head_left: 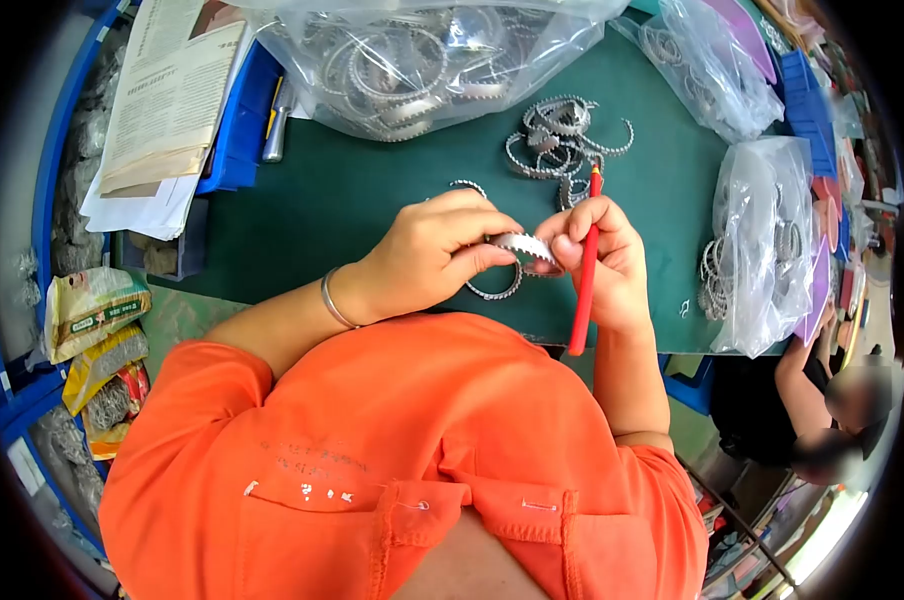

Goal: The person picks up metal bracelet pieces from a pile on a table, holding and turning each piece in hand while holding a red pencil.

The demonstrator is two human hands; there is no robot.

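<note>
Between my two hands is a silvery toothed metal ring (524,244). My left hand (434,245) pinches its left side with thumb and fingers. My right hand (609,260) holds the ring's right side with its fingertips and also has a red pen-like tool (587,270) in its grip, tilted with the thin end up. Another toothed ring (499,294) shows partly below and behind my left fingers. Just beyond my right hand lies a loose pile of similar toothed rings (562,135) on the green table (322,205).
A large clear bag of rings (412,75) lies at the back. More bags (767,240) sit on the right. Papers (167,100) and a blue bin (242,125) stand at the left, near a metal-tipped tool (277,130). A co-worker (797,395) is at the right.
</note>
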